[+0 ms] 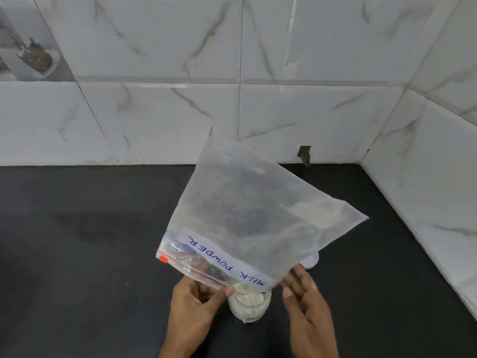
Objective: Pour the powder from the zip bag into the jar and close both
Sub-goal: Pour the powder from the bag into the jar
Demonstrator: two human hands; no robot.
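Note:
A clear zip bag (247, 208) labelled "MILK POWDER" is held upside down, its mouth over a small glass jar (249, 304) on the black counter. White powder fills much of the jar, and a little clings inside the bag's raised right corner. My left hand (196, 308) pinches the bag's zip edge just left of the jar mouth. My right hand (304, 303) is beside the bag's lower right edge with its fingers straight, fingertips at the plastic. A white lid (311, 260) lies on the counter, partly hidden behind the bag.
The black counter (90, 241) runs left and back to a marble-tiled wall. A second tiled wall (426, 189) closes the right side, forming a corner. A small notch (304, 153) is cut in the tile at the counter's back edge.

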